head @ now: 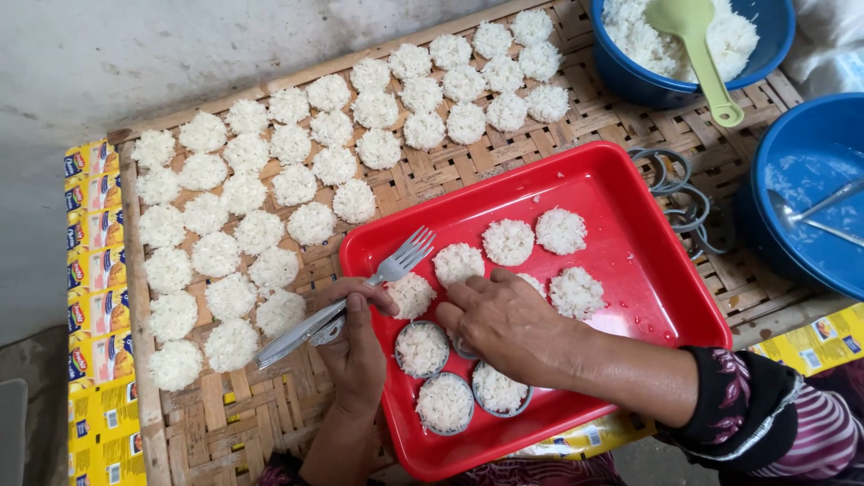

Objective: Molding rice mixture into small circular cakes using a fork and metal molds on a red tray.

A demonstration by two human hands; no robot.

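Observation:
My left hand [355,346] grips a metal fork [346,297] over the left edge of a red plastic tray [648,297], tines pointing toward the round rice cakes on it. My right hand [504,324] rests palm down in the tray, fingers on a metal ring mould it mostly hides. Three ring moulds filled with pressed rice [444,402] sit near the tray's front. Several loose round rice cakes [508,241] lie at the tray's middle and back.
A woven bamboo mat [243,414] under the tray carries several rows of rice cakes [270,193]. A blue bowl of cooked rice [688,45] holds a green spoon [702,54]. Another blue bowl [810,193] holds liquid and a metal spoon. Spare metal rings [670,180] lie beside the tray.

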